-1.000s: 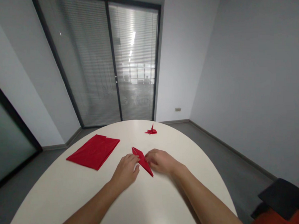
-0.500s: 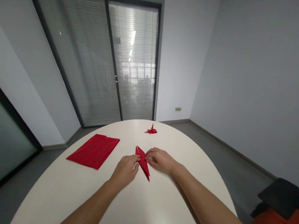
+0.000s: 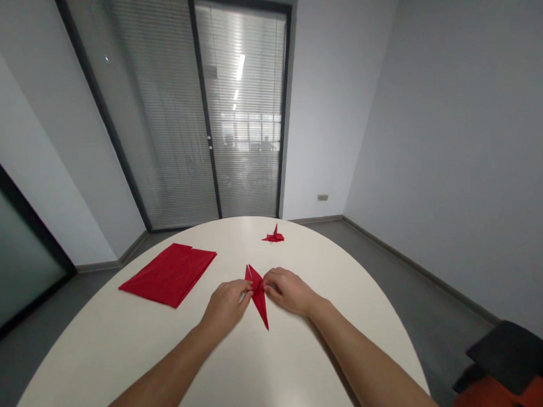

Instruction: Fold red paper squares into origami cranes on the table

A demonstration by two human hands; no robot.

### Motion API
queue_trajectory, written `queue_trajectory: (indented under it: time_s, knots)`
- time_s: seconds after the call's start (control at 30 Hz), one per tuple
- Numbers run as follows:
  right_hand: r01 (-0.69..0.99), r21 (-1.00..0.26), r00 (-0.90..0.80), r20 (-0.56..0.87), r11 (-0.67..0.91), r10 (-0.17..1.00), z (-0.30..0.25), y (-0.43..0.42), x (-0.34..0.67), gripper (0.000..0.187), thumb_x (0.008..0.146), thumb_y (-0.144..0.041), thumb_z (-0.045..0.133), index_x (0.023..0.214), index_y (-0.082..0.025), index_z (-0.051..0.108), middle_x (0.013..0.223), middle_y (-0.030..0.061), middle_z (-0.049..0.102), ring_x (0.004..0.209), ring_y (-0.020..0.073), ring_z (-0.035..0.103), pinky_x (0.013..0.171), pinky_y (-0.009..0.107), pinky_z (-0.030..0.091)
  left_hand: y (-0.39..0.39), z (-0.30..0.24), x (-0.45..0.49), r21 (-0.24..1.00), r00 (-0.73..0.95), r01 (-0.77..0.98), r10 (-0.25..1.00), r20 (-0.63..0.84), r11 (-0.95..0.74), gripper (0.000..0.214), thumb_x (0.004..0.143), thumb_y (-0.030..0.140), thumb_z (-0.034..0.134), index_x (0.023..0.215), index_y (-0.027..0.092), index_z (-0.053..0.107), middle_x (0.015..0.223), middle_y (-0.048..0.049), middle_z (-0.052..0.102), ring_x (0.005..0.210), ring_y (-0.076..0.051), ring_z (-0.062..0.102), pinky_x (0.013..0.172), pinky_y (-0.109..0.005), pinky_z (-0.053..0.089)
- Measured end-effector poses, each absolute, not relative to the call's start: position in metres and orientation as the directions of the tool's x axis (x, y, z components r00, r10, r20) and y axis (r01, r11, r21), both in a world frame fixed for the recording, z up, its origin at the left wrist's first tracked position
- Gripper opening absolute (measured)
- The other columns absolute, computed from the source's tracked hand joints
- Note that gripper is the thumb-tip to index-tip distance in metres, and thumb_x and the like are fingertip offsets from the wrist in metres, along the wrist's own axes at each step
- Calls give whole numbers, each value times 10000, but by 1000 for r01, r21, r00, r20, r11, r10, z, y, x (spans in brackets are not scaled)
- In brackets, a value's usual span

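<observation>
1. Round white table (image 3: 244, 375): the pale top fills the foreground and bears all the red paper.
2. Left hand (image 3: 226, 302): thumb and forefinger pinch the left edge of the folded red paper (image 3: 260, 306).
3. Right hand (image 3: 290, 289): thumb and bent fingers appear to pinch the opposite edge; the exact contact is partly hidden.
4. The folded red paper lies between the hands, one narrow point toward the wearer, a split end pointing away. Compared with a second ago, it has turned from a slant to nearly lengthwise, and its near end has narrowed; this suggests that its side layers are being folded inward.
5. Large red paper (image 3: 170, 275): flat, left of the hands and well apart.
6. Small red figure (image 3: 274, 237): near the far rim, untouched, one point raised.
</observation>
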State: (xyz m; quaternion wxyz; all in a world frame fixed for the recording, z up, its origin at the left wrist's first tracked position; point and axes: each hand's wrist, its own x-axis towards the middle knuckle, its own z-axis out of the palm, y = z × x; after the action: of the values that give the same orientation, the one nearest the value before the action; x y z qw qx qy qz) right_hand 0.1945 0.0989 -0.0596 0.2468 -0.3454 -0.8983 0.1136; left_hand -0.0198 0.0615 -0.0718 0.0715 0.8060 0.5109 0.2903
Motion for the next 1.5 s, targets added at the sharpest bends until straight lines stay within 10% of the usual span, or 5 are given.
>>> queue_trajectory:
  time_s: [0.87,1.5]
  knots:
    - [667,-458,-428,411,588,805,-74,97,169,97,908,-161,547,815,-176,575,869,59,617,883,189,550,829,307,418,75,-88,-23,621,176,653,884,433,-434,442,868,101,571,1282,220,474,1057,-57,697,1004,-203,682,909,-366,530]
    - [546,-441,-576,419,712,701,-68,102,186,159,928,-204,609,1050,-205,711,946,53,697,950,206,600,914,346,436,70,-84,-23,498,300,697,841,450,-515,242,894,138,572,1064,233,716,1108,-44,731,1014,-203,674,939,-345,516]
